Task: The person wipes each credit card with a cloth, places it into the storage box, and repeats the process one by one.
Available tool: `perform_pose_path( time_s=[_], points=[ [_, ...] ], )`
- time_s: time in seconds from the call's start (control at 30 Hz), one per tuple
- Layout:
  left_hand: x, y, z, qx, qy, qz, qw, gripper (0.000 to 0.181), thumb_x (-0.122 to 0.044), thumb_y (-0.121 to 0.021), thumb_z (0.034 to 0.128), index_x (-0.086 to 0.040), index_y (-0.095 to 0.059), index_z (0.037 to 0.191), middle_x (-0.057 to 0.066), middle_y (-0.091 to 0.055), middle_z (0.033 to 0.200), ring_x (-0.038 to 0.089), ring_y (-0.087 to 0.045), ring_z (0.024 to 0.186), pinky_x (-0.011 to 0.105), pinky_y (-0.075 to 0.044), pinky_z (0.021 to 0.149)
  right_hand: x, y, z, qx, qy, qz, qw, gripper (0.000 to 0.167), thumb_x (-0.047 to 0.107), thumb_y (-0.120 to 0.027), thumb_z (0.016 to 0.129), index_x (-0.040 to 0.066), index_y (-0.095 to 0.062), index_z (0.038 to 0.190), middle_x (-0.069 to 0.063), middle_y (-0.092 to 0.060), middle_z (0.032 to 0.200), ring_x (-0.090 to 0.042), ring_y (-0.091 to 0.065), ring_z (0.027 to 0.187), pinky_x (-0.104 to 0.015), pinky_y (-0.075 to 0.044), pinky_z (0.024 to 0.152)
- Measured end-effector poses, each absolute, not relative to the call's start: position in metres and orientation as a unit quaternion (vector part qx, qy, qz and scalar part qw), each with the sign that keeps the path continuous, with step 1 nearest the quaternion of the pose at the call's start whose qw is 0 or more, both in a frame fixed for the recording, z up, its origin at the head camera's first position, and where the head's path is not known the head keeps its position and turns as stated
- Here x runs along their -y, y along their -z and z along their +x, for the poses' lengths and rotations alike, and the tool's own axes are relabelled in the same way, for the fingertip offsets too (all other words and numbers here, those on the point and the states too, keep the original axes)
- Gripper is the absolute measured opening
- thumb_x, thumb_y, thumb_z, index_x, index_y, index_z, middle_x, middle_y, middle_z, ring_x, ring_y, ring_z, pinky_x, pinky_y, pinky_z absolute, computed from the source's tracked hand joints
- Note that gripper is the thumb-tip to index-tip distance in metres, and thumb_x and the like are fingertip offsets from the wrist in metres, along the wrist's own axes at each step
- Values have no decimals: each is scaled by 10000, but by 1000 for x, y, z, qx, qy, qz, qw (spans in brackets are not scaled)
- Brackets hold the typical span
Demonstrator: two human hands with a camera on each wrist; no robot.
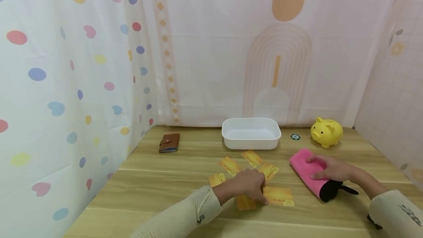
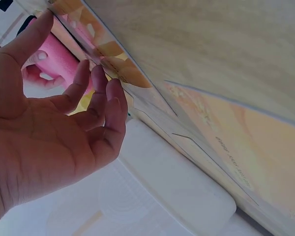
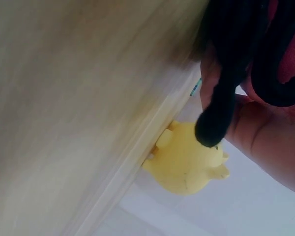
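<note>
Several orange bank-style cards (image 1: 278, 195) lie spread on the wooden table. My left hand (image 1: 249, 183) is low among them, its palm hiding part of the group. In the left wrist view, the loosely bent fingers and thumb of the left hand (image 2: 64, 113) are spread along a card (image 2: 113, 54), and no pinch shows. To the right, my right hand (image 1: 332, 168) holds a pink pouch (image 1: 307, 168) with a black end, thumb and fingers across its top. Its black cord (image 3: 219, 108) hangs close to the camera in the right wrist view.
A white plastic basin (image 1: 251, 144) stands at the back middle. Behind the pouch are a yellow piggy bank (image 1: 327, 133) and a small round chip (image 1: 295, 137). At the back left lies a brown snap wallet (image 1: 169, 142). Patterned curtains (image 1: 205, 65) enclose the table.
</note>
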State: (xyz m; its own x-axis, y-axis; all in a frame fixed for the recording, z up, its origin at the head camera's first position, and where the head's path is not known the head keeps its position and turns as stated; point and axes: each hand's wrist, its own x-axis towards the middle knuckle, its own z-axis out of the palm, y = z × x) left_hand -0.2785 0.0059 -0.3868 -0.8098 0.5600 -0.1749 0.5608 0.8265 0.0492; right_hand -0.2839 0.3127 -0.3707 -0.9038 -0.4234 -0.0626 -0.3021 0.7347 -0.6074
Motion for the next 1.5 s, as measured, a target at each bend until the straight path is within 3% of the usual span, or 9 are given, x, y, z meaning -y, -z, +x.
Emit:
perform_pose_path(
  time_s=[0.13,0.37,0.6,0.9,1.07,1.17,1.33,1.5],
  points=[
    [-5,388,-279,-951,-10,295,92,460,-547,-827,742,-251,-698,1069,-106,-608,940,83,-527,789,256,-468,668,-313,369,-284,-930,310,-166,108,570,335,-711,915,7,-507,1335,-386,-382,1413,-568,-357,1287,-742,-307,977],
    [-4,387,-276,-941,-81,313,106,447,-379,-856,777,-182,-578,1065,-126,-564,790,29,-505,672,204,-427,584,-308,369,-287,-936,309,-136,100,525,340,-718,905,28,-524,1280,-312,-476,1323,-381,-473,1104,-620,-376,947],
    [-2,388,-275,-924,-149,331,120,464,-204,-863,787,-145,-493,1061,-111,-563,706,28,-498,605,176,-410,567,-303,366,-288,-929,327,-138,103,536,249,-749,883,-33,-504,1268,-321,-471,1291,-402,-453,1109,-642,-351,958],
    [8,390,-277,-882,-279,335,180,423,-39,-764,861,-87,-475,1165,-44,-571,722,72,-485,565,188,-399,521,-302,365,-289,-924,345,-109,121,548,192,-763,862,-41,-482,1272,-261,-491,1207,-366,-456,1051,-551,-371,910],
    [11,388,-279,-863,-341,318,195,454,-4,-756,847,-104,-488,1200,-35,-587,761,78,-528,609,194,-421,529,-301,362,-288,-922,353,-97,128,550,183,-765,851,-28,-492,1279,-317,-451,1281,-394,-446,1087,-580,-364,926],
    [13,386,-279,-847,-373,312,214,492,26,-762,826,-110,-521,1234,-18,-588,779,88,-560,651,207,-475,563,-301,362,-287,-918,361,-90,133,544,172,-762,848,-16,-499,1285,-325,-441,1313,-396,-445,1094,-580,-367,921],
    [14,386,-279,-807,-430,310,261,499,108,-739,811,-64,-567,1247,29,-574,779,120,-593,653,256,-558,607,-302,365,-286,-918,364,-84,131,517,171,-768,835,7,-525,1260,-274,-487,1272,-341,-468,1034,-459,-389,844],
    [13,385,-282,-811,-440,301,242,507,88,-766,787,-48,-568,1234,25,-588,825,108,-603,698,232,-529,616,-304,368,-289,-921,356,-91,125,525,175,-754,848,-2,-515,1280,-282,-483,1261,-323,-481,1008,-413,-391,810]
  ],
)
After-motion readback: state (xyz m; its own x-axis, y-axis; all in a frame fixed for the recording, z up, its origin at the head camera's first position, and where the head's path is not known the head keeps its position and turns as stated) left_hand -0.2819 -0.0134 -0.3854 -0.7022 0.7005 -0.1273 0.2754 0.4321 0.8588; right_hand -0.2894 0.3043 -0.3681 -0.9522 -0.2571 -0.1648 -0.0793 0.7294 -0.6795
